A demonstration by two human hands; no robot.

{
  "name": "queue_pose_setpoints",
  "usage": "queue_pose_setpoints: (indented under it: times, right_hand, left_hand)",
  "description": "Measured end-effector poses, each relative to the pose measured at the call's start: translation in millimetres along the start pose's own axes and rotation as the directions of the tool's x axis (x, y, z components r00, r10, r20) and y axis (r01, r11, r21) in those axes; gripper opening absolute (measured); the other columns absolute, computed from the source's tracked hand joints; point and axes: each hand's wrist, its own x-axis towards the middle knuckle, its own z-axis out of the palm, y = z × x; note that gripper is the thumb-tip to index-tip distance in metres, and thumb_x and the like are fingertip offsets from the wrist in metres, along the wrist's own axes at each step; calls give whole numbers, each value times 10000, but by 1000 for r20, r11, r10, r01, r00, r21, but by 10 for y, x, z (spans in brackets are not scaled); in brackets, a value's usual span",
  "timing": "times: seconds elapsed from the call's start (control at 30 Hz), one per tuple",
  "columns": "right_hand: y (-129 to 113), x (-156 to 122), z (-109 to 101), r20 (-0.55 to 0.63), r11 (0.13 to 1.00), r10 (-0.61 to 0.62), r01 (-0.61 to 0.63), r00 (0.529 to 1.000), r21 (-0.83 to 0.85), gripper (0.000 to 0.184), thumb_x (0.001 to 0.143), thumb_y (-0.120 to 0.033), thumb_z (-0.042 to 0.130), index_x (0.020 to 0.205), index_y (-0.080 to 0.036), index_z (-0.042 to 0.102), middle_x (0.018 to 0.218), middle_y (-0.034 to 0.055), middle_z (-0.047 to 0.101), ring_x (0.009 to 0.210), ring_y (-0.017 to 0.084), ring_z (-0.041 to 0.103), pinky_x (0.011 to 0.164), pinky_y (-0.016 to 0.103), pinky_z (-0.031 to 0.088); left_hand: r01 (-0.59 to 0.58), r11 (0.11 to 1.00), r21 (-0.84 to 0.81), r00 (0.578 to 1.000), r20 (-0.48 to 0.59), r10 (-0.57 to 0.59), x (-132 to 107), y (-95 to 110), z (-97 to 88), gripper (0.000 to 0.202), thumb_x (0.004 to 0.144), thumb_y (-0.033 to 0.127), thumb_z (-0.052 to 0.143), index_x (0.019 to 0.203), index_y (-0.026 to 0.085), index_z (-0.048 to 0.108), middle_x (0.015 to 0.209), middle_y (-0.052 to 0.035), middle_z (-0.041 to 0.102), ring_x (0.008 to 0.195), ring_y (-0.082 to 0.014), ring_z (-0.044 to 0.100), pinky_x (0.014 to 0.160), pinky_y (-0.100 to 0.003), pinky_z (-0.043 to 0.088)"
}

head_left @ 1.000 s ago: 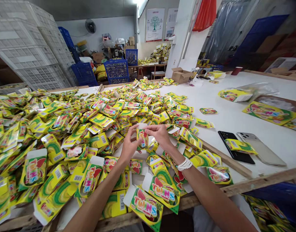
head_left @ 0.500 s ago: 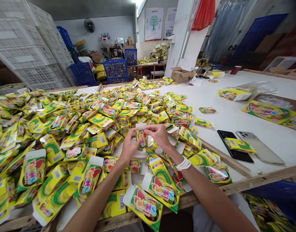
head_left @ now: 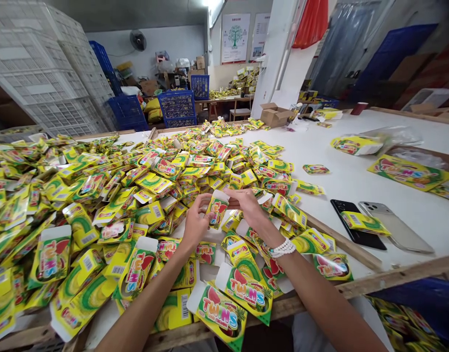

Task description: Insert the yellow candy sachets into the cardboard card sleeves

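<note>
A small yellow-and-green "TWINS" box with a white flap at its top is held over the near part of the pile. My left hand grips it from the left, thumb on the printed front and fingers behind. On the other side, my right hand has its fingers closed together at the upper right edge, by the flap; their tips are partly hidden. White beads circle my right wrist. Below my hands lie more TWINS boxes, some with white end flaps standing out.
A large heap of the same boxes covers the left of the white table. To the right are a wooden strip, a black phone, and a pale phone. An open cardboard box stands farther back.
The held box has tilted to the right, and its white flap now shows at the top. My right hand has shifted slightly rightward, along the box's edge. The view has moved a little.
</note>
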Motion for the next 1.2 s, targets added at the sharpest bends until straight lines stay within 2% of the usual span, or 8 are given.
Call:
queue_pose_setpoints:
  times: [0.2, 0.4, 0.53, 0.7, 0.83, 1.0, 1.1, 1.2]
  right_hand:
    - [14, 3, -25, 59, 977, -149, 156, 987, -143, 370, 646, -467, 934, 901, -204, 885, 926, 102, 851, 804, 284, 803, 737, 393, 668]
    - [103, 67, -46, 45, 873, -320, 313, 946, -375, 272, 737, -410, 847, 896, -195, 894, 883, 121, 845, 758, 317, 801, 622, 381, 630]
    - [85, 70, -84, 126, 827, -318, 340, 940, -447, 278, 772, -377, 797, 932, -169, 891, 877, 123, 841, 668, 269, 767, 556, 325, 553]
    - [61, 70, -117, 232, 764, -289, 370, 929, -529, 280, 804, -329, 745, 972, -153, 884, 865, 110, 839, 545, 188, 675, 487, 270, 422]
    - [70, 52, -88, 231, 743, -329, 402, 915, -535, 261, 805, -297, 742, 964, -149, 885, 867, 121, 838, 610, 215, 719, 516, 272, 471]
    - [55, -13, -9, 292, 809, -306, 409, 906, -422, 274, 814, -361, 779, 1008, -200, 886, 983, 101, 847, 789, 291, 805, 675, 347, 615]
    - [61, -15, 16, 277, 847, -293, 382, 915, -369, 314, 746, -386, 854, 1009, -218, 885, 1032, 97, 844, 897, 336, 820, 781, 409, 659]
    - [85, 9, 16, 242, 868, -283, 355, 928, -347, 324, 717, -410, 880, 979, -220, 887, 1017, 101, 845, 902, 348, 825, 803, 438, 672]
  left_hand:
    - [17, 1000, 14, 999, -42, -16, 4, -12, 0, 504, 694, 222, 627, 1197, 207, 650, 1101, -81, 772, 730, -177, 645, 387, -177, 438]
    - [-37, 999, 22, 998, -40, 38, -5, -18, -5, 449, 705, 162, 602, 1142, 215, 695, 1042, -60, 790, 805, -178, 679, 581, -214, 504]
    - [-37, 999, 11, 997, -66, 38, 4, -84, -11, 449, 699, 133, 613, 1132, 216, 699, 973, -39, 786, 790, -174, 676, 669, -245, 522]
    - [30, 998, 60, 990, -143, -21, 23, -180, -33, 495, 703, 122, 632, 1185, 230, 676, 943, -15, 756, 681, -155, 649, 611, -243, 490]
    - [22, 991, 135, 988, -158, -1, 10, -160, -41, 469, 750, 154, 665, 1212, 239, 668, 976, -18, 748, 665, -144, 634, 604, -234, 485]
    - [-42, 984, 174, 999, 3, 42, -40, -88, -22, 457, 930, 435, 651, 1359, 276, 651, 870, -4, 696, 585, -138, 559, 485, -210, 447]
    - [-13, 992, 128, 999, 46, 8, -54, -76, -9, 511, 933, 531, 658, 1375, 276, 650, 717, 28, 601, 535, -140, 521, 416, -192, 408]
    - [6, 996, 94, 999, 43, -10, -51, -78, 0, 550, 918, 576, 672, 1374, 269, 646, 735, 23, 614, 573, -152, 554, 415, -188, 420]
